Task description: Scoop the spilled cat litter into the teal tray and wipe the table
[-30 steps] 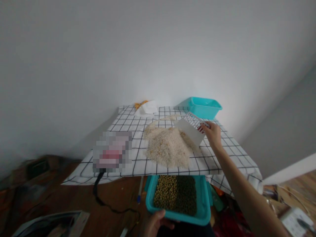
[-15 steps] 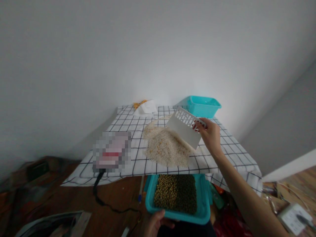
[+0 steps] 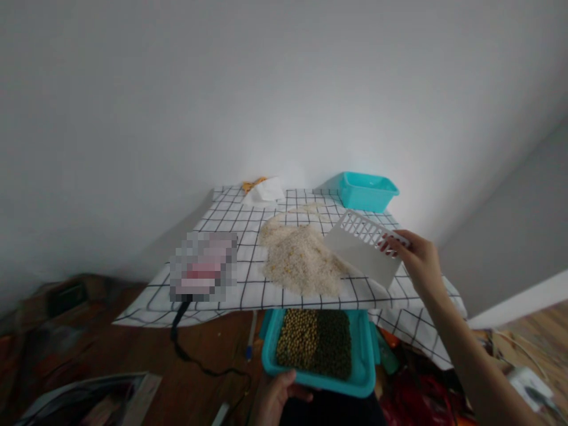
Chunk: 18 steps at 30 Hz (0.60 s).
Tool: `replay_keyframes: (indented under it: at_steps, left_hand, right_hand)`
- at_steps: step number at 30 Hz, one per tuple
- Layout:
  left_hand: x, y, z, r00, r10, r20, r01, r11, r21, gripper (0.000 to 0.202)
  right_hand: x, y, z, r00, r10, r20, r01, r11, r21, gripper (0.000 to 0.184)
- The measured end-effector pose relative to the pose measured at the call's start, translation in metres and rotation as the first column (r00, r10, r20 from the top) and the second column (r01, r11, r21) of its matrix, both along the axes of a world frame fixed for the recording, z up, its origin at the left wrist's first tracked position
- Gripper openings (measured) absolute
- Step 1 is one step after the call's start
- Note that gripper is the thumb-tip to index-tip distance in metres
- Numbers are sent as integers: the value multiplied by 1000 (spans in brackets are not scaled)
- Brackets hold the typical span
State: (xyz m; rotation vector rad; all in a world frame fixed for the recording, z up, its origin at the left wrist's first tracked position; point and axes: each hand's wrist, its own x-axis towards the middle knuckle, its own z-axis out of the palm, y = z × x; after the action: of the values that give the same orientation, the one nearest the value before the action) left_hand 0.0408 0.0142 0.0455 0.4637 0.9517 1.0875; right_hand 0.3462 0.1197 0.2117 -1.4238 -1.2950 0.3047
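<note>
My right hand point(image 3: 416, 253) pinches the slotted top edge of a white plastic board point(image 3: 366, 251), held tilted at the right side of a heap of pale grains point(image 3: 302, 260) on the tabletop. The board's lower edge is close to the cloth; whether it touches I cannot tell. Below the table's front edge, my left hand point(image 3: 280, 395) grips the near rim of a turquoise tray point(image 3: 364, 381), thumb on top. Yellowish beans point(image 3: 297, 340) fill the tray's left part and dark green beans point(image 3: 333, 343) its middle, side by side.
A checked cloth point(image 3: 248, 222) covers the table. At the back stand an empty turquoise basin point(image 3: 368, 192) and a crumpled white sheet point(image 3: 265, 192) beside something orange point(image 3: 252, 184). A blurred-out object point(image 3: 204, 266) with a black cord point(image 3: 177, 340) lies left. Behind is a wall.
My right hand has moved right and towards me with the board, away from the heap, whose right side shows more now. My left hand and the tray have barely shifted.
</note>
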Motion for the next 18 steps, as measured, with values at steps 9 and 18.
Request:
replay_keyframes:
  at_steps: [9,18]
  left_hand:
    - [-1,-1,7,1000,-14,-11,14,1000,-6,30]
    - [-3,2,7,999,-20,26,21,998,-61,43]
  right_hand:
    - [0,-20,-5,1000,14,7,-14,1000,13,29]
    - [-15,-18,1,992,44,122,-43,999,-11,28]
